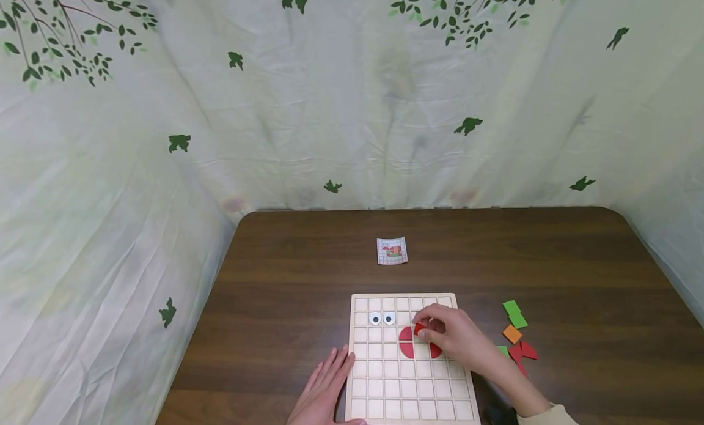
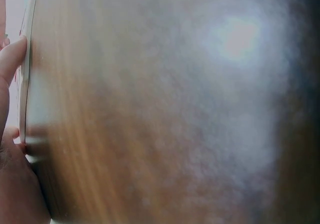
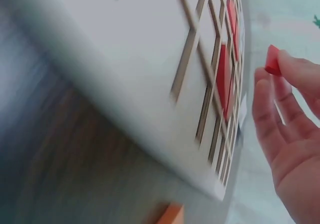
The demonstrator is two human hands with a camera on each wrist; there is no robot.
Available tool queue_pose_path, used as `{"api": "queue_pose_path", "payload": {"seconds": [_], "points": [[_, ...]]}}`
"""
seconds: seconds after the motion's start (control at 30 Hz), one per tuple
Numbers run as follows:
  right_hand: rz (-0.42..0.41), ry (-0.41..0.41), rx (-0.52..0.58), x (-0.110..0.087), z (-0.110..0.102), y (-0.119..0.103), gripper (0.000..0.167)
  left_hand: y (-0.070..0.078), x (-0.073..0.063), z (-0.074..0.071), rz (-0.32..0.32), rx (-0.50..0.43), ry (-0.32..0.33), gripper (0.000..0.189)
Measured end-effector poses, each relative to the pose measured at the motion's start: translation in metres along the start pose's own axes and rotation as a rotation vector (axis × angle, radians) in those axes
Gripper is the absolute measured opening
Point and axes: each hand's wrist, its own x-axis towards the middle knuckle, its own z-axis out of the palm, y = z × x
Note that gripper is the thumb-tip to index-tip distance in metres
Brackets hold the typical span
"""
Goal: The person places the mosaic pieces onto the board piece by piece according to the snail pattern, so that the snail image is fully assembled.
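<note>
My right hand (image 1: 448, 332) is over the right half of a white grid board (image 1: 392, 406), pinching a small red tile (image 1: 419, 329) between thumb and fingertips. The right wrist view shows this red tile raised off the board. Below and beside it, red quarter-round tiles (image 1: 406, 350) sit in the grid cells, one partly hidden by the hand. Two round eye pieces (image 1: 382, 318) lie in cells further up. At the board's left edge, my left hand (image 1: 326, 389) rests with its fingers stretched out against the side; in the left wrist view a fingertip (image 2: 19, 49) touches the rim.
Right of the board lie loose tiles: green ones (image 1: 515, 314), an orange square (image 1: 512, 334) and several red ones (image 1: 529, 350). A small picture card (image 1: 392, 251) with a coloured grid pattern lies beyond the board on the brown table (image 1: 286, 266). A leaf-printed curtain (image 1: 352, 107) hangs behind.
</note>
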Motion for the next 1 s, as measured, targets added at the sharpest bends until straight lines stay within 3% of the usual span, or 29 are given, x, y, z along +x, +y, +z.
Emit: {"api": "queue_pose_path", "payload": {"seconds": [0.27, 0.5, 0.77, 1.0], "points": [[-0.082, -0.039, 0.019, 0.018, 0.011, -0.012, 0.013, 0.0, 0.0, -0.001, -0.012, -0.029, -0.014, 0.1], [-0.071, -0.076, 0.002, 0.032, 0.022, -0.018, 0.011, 0.0, 0.0, -0.002, -0.031, -0.039, -0.042, 0.101], [-0.131, -0.124, -0.081, 0.041, 0.03, -0.021, 0.012, -0.002, -0.001, 0.001, 0.015, 0.003, 0.018, 0.101], [-0.16, -0.113, -0.135, 0.041, 0.034, -0.023, 0.009, -0.002, 0.0, 0.002, 0.029, 0.013, 0.045, 0.103]]}}
